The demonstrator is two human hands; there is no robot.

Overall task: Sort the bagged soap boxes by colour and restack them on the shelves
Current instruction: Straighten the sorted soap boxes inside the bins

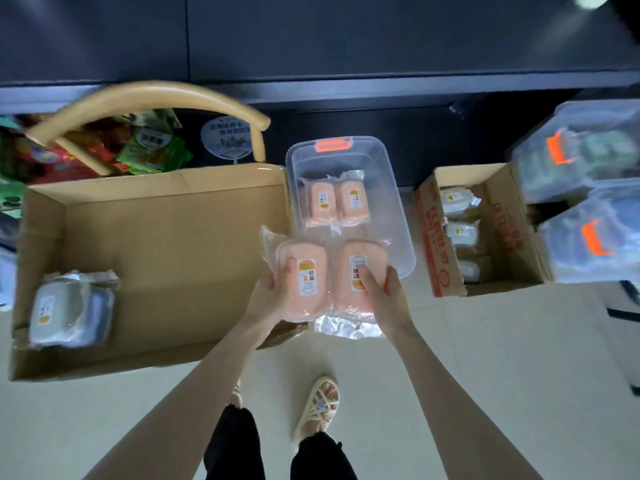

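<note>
I hold two bagged orange soap boxes side by side over the floor, just in front of a clear plastic bin (398, 216). My left hand (273, 289) grips the left orange box (308, 296), thumb on top. My right hand (384, 292) grips the right orange box (343, 268), thumb on its label. Two more bagged orange boxes (334, 202) lie in the clear bin. Bagged grey and blue soap boxes (69, 310) lie in the near left corner of a big cardboard box (166, 237).
A smaller cardboard box (502, 216) at the right holds pale bagged soap boxes (459, 233). Stacked clear lidded bins (588, 188) stand at the far right. A wooden chair back (149, 95) and colourful packets (104, 147) are at the back left, below dark shelving (346, 88). My sandalled feet (318, 407) stand on pale floor.
</note>
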